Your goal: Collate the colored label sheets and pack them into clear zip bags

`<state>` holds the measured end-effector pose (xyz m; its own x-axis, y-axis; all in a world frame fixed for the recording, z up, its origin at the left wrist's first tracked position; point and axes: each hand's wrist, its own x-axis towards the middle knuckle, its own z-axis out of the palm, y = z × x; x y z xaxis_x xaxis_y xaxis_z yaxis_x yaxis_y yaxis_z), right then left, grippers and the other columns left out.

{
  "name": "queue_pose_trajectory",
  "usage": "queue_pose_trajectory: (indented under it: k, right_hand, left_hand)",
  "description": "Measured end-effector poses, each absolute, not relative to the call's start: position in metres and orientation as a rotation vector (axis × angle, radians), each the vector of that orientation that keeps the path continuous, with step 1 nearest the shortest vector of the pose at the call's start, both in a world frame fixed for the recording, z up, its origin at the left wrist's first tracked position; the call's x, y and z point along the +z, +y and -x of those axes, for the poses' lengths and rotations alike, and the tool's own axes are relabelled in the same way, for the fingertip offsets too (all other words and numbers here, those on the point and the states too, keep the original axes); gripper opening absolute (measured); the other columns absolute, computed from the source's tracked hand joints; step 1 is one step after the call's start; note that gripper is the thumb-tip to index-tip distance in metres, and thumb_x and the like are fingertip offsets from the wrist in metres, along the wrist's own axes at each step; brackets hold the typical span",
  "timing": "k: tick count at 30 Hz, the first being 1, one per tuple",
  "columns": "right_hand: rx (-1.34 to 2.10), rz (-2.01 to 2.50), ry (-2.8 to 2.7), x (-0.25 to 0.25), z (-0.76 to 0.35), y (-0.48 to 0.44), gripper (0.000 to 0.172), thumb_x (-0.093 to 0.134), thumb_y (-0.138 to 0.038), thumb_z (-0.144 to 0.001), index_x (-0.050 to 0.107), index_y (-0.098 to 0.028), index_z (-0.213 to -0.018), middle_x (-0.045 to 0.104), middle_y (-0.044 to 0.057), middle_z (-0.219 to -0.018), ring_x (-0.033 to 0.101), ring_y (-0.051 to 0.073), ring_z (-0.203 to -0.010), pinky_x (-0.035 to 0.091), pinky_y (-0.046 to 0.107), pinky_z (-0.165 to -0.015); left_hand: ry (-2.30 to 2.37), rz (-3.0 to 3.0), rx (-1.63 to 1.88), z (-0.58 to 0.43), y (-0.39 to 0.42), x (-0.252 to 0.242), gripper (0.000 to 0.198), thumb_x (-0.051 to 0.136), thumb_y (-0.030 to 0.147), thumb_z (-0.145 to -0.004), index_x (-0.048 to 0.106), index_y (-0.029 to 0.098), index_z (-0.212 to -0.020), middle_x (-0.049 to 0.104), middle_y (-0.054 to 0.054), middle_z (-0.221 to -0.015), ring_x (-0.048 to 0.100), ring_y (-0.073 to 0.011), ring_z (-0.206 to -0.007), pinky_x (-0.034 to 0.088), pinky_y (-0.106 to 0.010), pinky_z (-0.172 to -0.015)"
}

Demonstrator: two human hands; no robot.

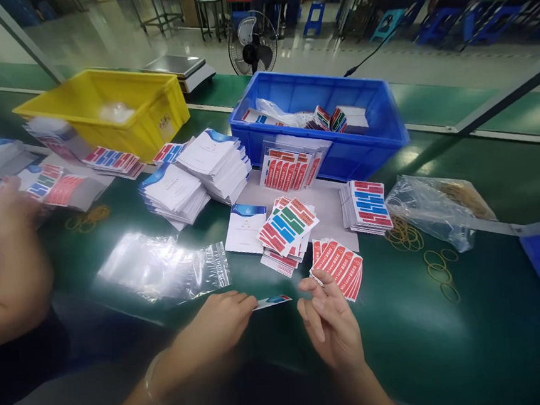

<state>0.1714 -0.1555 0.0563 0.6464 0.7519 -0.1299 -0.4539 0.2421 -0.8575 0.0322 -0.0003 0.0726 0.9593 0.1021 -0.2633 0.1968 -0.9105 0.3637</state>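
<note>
Head view, left hand (224, 323): we pinch a thin blue-and-white card (273, 301) by its edge, low over the green surface (452, 338)
Right hand (330, 323): fingers loosely spread, holding nothing, just below the red label fan (339, 266)
Tip: we'd keep the pinch light so the card stays flat

Glossy pale floor (108, 37) beyond green bench (452, 338); fan (252, 43), blue stools (314, 17), metal racks (159, 10) far off, glare overhead.

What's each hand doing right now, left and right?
Left hand: closed, pinching a small white-and-blue card.
Right hand: open, empty, fingers just below the red label stack.
</note>
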Motion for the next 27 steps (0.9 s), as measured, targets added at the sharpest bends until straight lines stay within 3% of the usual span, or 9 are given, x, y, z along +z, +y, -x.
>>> queue_pose_trajectory:
  k: [8,16,21,24,27]
  right_hand:
    - [0.93,0.983,-0.361,0.057,-0.167,-0.155,0.033,0.052,-0.026,-0.077,0.048,-0.03,-0.11,0.061,-0.001,-0.082,0.026,0.001,-0.024,0.028,0.027,-0.04]
    - [0.919,0.949,-0.443,0.055,-0.166,-0.159,0.034,0.054,-0.028,-0.08,0.047,-0.033,-0.113,0.062,-0.001,-0.089,0.035,0.002,-0.027,0.034,0.028,-0.043]
    - [0.749,1.064,-0.531,0.048,-0.168,-0.165,0.036,0.054,-0.024,-0.084,0.044,-0.031,-0.118,0.064,0.002,-0.096,0.056,0.011,-0.049,0.046,0.035,-0.063]
    - [0.636,1.169,-0.543,0.044,-0.171,-0.169,0.035,0.052,-0.024,-0.088,0.041,-0.031,-0.12,0.066,0.004,-0.095,0.062,0.015,-0.066,0.046,0.037,-0.073]
    - [0.632,1.184,-0.57,0.041,-0.171,-0.173,0.036,0.049,-0.025,-0.09,0.038,-0.029,-0.125,0.069,0.005,-0.084,0.062,0.022,-0.094,0.047,0.039,-0.078]
  left_hand:
    - [0.223,-2.67,-0.359,-0.034,0.003,0.072,0.024,0.033,0.017,-0.091,0.056,0.02,-0.099,0.062,-0.003,-0.079,0.059,-0.0177,-0.076,0.039,-0.027,-0.064]
    - [0.189,-2.682,-0.355,-0.039,0.0,0.074,0.022,0.036,0.013,-0.089,0.055,0.021,-0.097,0.063,-0.002,-0.081,0.059,-0.018,-0.075,0.037,-0.027,-0.062]
    - [0.099,-2.731,-0.28,-0.049,-0.005,0.074,0.018,0.037,0.016,-0.091,0.054,0.02,-0.089,0.063,-0.001,-0.081,0.058,-0.0177,-0.073,0.035,-0.028,-0.06]
    - [0.085,-2.754,-0.247,-0.054,-0.006,0.073,0.019,0.037,0.019,-0.091,0.055,0.02,-0.086,0.063,-0.002,-0.079,0.058,-0.0185,-0.074,0.036,-0.028,-0.061]
    - [0.088,-2.75,-0.233,-0.054,-0.006,0.072,0.019,0.037,0.021,-0.092,0.056,0.019,-0.086,0.064,-0.002,-0.079,0.059,-0.0187,-0.075,0.037,-0.029,-0.062]
